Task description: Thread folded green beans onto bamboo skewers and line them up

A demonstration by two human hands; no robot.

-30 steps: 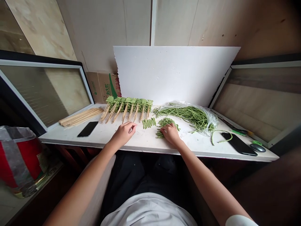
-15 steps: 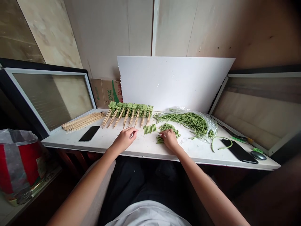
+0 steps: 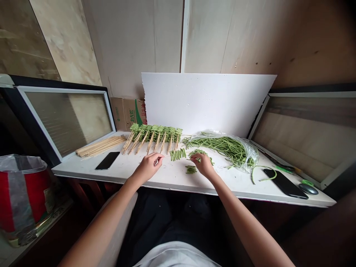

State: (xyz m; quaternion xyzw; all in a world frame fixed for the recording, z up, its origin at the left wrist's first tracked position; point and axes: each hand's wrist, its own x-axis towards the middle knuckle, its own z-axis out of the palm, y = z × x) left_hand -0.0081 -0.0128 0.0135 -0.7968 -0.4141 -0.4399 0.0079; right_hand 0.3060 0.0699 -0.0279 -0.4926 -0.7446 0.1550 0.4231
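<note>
Right hand (image 3: pixel 205 165) lifted off chopped beans (image 3: pixel 191 169) — skewered rows (image 3: pixel 155 132) beyond.

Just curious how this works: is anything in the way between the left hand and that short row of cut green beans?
Nothing visible is. The left hand and the short row of cut green beans have only white counter between them. The skewered beans lie farther back, behind the row.

One head-worn cam, facing forward and down over the lap (image 3: pixel 172 218) at a white table (image 3: pixel 119 167) against a wall (image 3: pixel 139 44), close up; left hand (image 3: pixel 147 167) and right hand (image 3: pixel 204 165) near frame center.
</note>
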